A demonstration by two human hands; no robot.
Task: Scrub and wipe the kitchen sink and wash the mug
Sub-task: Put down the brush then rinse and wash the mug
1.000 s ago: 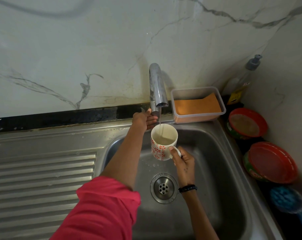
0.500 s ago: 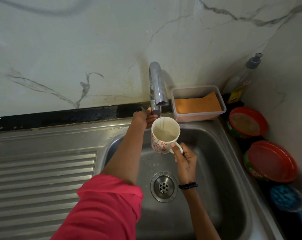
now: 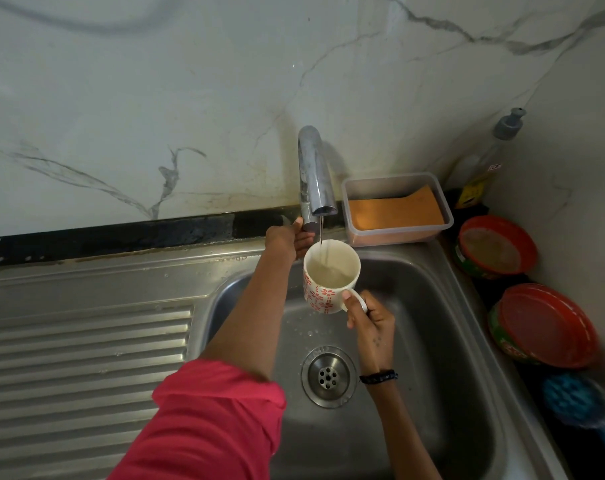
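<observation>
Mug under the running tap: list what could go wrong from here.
1. The mug is already part full under the thin stream; it could overflow and splash onto the right hand.
2. That hand holds it only by the handle, so a wet grip might slip and drop it into the sink.

Open basin floor and drainboard; crowded back and right edge

The ribbed steel drainboard point(image 3: 86, 358) lies bare, and the steel sink basin point(image 3: 432, 341) is open around its round drain point(image 3: 328, 377). The curved chrome tap point(image 3: 314, 174), the white red-patterned mug point(image 3: 328, 275) and both arms block the basin's back; a clear plastic tub point(image 3: 396, 209), two red-rimmed bowls point(image 3: 543, 323) and a blue brush point(image 3: 571, 400) line the right.
</observation>
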